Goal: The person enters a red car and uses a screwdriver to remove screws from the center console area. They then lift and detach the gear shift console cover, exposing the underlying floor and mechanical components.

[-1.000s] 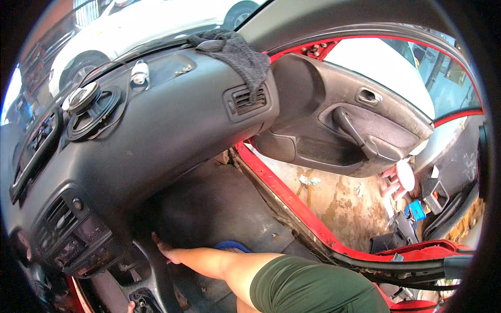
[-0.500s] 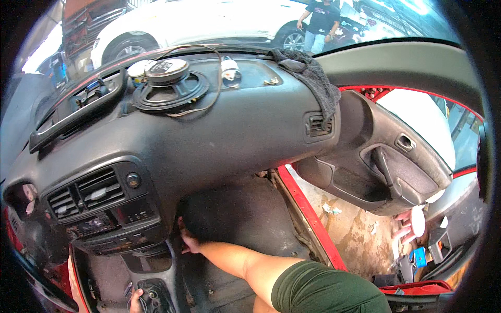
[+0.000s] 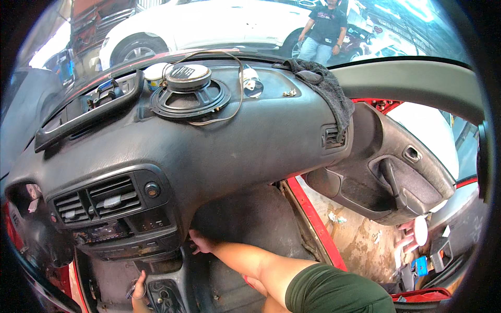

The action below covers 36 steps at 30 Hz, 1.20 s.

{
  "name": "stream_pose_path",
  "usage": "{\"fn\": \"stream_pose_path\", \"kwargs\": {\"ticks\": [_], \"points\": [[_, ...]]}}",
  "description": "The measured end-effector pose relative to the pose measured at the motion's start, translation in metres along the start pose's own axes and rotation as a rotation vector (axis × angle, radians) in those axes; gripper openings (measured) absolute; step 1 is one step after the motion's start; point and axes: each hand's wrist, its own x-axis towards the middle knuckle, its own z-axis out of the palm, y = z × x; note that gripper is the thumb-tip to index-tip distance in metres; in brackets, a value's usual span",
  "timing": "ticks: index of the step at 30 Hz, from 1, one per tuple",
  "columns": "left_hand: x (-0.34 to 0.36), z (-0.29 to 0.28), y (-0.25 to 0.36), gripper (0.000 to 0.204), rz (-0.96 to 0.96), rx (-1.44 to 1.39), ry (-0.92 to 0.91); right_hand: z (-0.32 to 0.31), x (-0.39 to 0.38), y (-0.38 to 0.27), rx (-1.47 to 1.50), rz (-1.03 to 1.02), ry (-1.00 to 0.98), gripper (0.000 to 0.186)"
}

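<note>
I am looking into a car at its black dashboard (image 3: 229, 151). My right hand (image 3: 201, 243) reaches from the lower right under the centre console (image 3: 130, 235). It touches the console's lower edge below the radio, and its fingertips are hidden behind the trim. My left hand (image 3: 138, 287) is low at the frame's bottom, beside the gear-lever surround (image 3: 164, 295). Its fingers are curled, and I cannot make out whether it holds anything. Centre air vents (image 3: 99, 198) sit above the radio.
A loose loudspeaker (image 3: 190, 94) with a wire, a small tin (image 3: 155, 75), a black trim frame (image 3: 86, 112) and a dark cloth (image 3: 326, 88) lie on the dashboard top. The right door (image 3: 391, 177) stands open over a red sill (image 3: 313, 219). Outside are a white car (image 3: 209, 23) and a standing person (image 3: 323, 26).
The view has swung so the dashboard top and centre console sit more central. My right hand has shifted slightly along the console's lower edge. My left hand stays by the gear-lever surround.
</note>
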Motion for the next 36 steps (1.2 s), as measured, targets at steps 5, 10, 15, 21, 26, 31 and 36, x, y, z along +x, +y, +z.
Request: {"fn": "stream_pose_path", "kwargs": {"ticks": [5,10,15,21,26,31,36], "points": [[-0.029,0.012,0.004,0.074,0.046,0.068,0.097,0.006,-0.024,-0.007,-0.098,-0.002,-0.113,0.092],[-0.098,0.049,0.004,0.059,0.159,0.273,0.308,-0.019,-0.057,-0.018,-0.427,-0.041,-0.053,0.1],[-0.192,0.022,-0.026,0.058,-0.256,0.769,0.159,-0.096,-0.098,-0.003,-0.994,-0.262,0.125,0.071],[-0.26,0.03,-0.073,0.054,-0.01,0.375,0.301,-0.114,-0.239,-0.013,-1.416,-0.227,-0.063,0.063],[-0.269,0.095,-0.05,0.046,-0.02,0.287,0.341,-0.196,-0.376,0.026,-1.317,-0.088,0.224,0.066],[-0.266,0.097,-0.075,0.04,0.139,0.294,0.489,-0.311,-0.441,0.162,-0.898,0.17,0.666,0.064],[-0.274,0.099,-0.069,0.042,0.198,0.397,0.432,-0.31,-0.394,0.219,-0.997,-0.066,1.057,0.056]]}}
